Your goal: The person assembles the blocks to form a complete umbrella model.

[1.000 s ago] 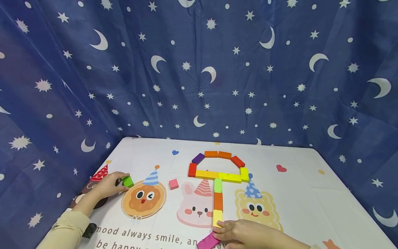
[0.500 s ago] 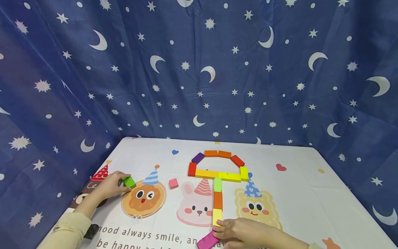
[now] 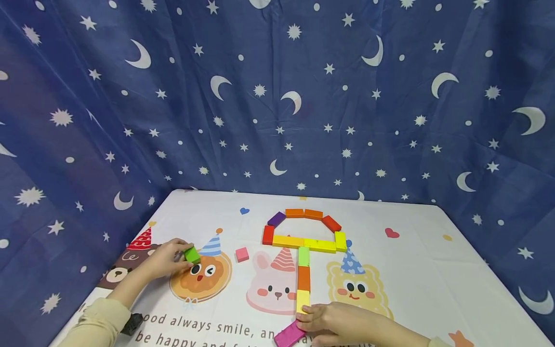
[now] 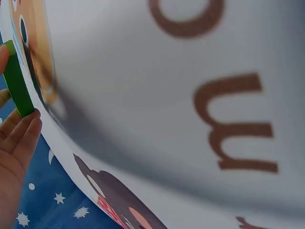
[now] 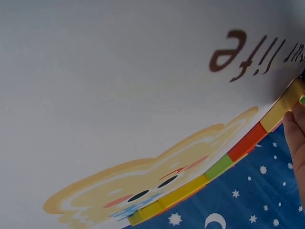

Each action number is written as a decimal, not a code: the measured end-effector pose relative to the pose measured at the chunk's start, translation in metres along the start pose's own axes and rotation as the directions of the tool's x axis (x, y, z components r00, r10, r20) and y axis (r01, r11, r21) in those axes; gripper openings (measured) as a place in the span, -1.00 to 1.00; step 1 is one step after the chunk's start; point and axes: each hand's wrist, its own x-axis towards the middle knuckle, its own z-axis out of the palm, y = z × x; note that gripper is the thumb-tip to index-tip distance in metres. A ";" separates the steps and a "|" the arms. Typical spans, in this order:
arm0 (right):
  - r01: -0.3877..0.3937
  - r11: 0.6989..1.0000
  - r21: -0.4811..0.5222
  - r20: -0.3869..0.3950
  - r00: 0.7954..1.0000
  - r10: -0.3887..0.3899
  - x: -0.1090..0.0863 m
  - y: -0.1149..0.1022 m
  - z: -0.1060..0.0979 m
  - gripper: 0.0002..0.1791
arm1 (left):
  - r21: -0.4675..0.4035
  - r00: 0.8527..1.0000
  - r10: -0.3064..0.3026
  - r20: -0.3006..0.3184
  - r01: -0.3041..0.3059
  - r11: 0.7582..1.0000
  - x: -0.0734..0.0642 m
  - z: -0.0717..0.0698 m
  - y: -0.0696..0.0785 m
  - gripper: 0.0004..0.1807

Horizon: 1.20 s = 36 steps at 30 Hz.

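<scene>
My left hand [image 3: 166, 260] pinches a green block [image 3: 192, 256] between thumb and fingers, over the printed pancake face. The left wrist view shows fingertips against both ends of that block's long side. Low in the head view, my right hand [image 3: 336, 320] rests its extended fingertips at the lower end of a pale yellow block [image 3: 303, 300] and the right end of a magenta block [image 3: 289, 334]. Above the yellow block stand an orange block [image 3: 304, 278] and a light green block [image 3: 304, 256] in a straight column. A half-ring of coloured blocks tops the column, closed below by a yellow bar [image 3: 320, 246].
A small pink block [image 3: 242, 255] lies alone between the pancake and rabbit prints. Near my left sleeve [image 3: 101, 320] sits a dark object [image 3: 132, 324], partly hidden. The printed white tablecloth [image 3: 416, 289] ends at a blue star-and-moon curtain [image 3: 277, 96].
My left hand has moved to the right with the green block, from beside the pancake print to over it. The right hand and the laid blocks stay in place.
</scene>
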 end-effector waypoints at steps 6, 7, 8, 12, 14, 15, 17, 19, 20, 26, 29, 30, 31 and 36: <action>0.009 1.000 -0.006 -0.013 1.000 -0.009 -0.001 0.000 0.001 -0.50 | -0.022 0.998 0.053 -0.030 -0.053 0.998 0.002 0.001 0.012 -0.41; 0.010 1.000 -0.006 -0.010 1.000 -0.010 0.000 0.000 0.001 -0.50 | -0.023 0.997 0.063 -0.035 -0.064 0.998 0.002 0.001 0.015 -0.42; 0.008 1.000 -0.002 -0.007 1.000 -0.008 0.000 0.000 0.000 -0.50 | -0.027 0.997 0.073 -0.036 -0.074 0.997 0.002 0.002 0.018 -0.41; -0.002 1.000 0.013 0.008 1.000 0.002 0.001 0.000 -0.002 -0.49 | -0.022 0.994 0.110 -0.020 -0.110 0.994 0.003 0.005 0.031 -0.39; -0.007 1.000 0.019 0.012 1.000 0.007 0.001 0.000 -0.002 -0.49 | -0.018 0.992 0.129 -0.005 -0.129 0.991 0.004 0.007 0.038 -0.38; -0.006 1.000 0.018 0.011 1.000 0.005 0.001 0.000 -0.002 -0.49 | -0.018 0.991 0.137 0.001 -0.137 0.990 0.005 0.008 0.042 -0.38; -0.003 1.000 0.010 0.008 1.000 0.003 0.001 0.000 -0.001 -0.49 | -0.013 0.987 0.160 0.013 -0.160 0.987 0.005 0.009 0.050 -0.38; 0.008 1.000 0.003 0.002 1.000 -0.008 0.001 0.000 -0.001 -0.50 | -0.019 0.984 0.174 0.021 -0.174 0.985 0.004 0.012 0.058 -0.38; 0.014 1.000 0.000 0.001 1.000 -0.014 0.001 0.000 -0.001 -0.51 | -0.015 0.983 0.179 0.024 -0.179 0.984 0.004 0.014 0.063 -0.39; 0.033 0.999 -0.021 -0.003 0.999 -0.033 0.001 0.000 -0.002 -0.53 | -0.013 0.969 0.238 0.069 -0.238 0.971 0.001 0.027 0.089 -0.39; 0.040 0.999 -0.028 -0.002 0.999 -0.040 0.001 0.000 -0.002 -0.53 | -0.024 0.959 0.267 0.094 -0.266 0.964 -0.002 0.032 0.103 -0.40; 0.042 0.999 -0.026 -0.001 0.999 -0.042 0.001 0.000 -0.001 -0.53 | -0.020 0.957 0.274 0.097 -0.273 0.962 -0.003 0.033 0.108 -0.41; 0.044 0.999 -0.028 0.001 0.999 -0.044 0.001 0.001 -0.001 -0.53 | -0.018 0.955 0.281 0.100 -0.280 0.960 -0.004 0.034 0.112 -0.43; 0.048 0.999 -0.026 -0.005 0.999 -0.048 0.001 0.001 -0.001 -0.53 | -0.027 0.953 0.280 0.115 -0.278 0.960 -0.004 0.037 0.122 -0.47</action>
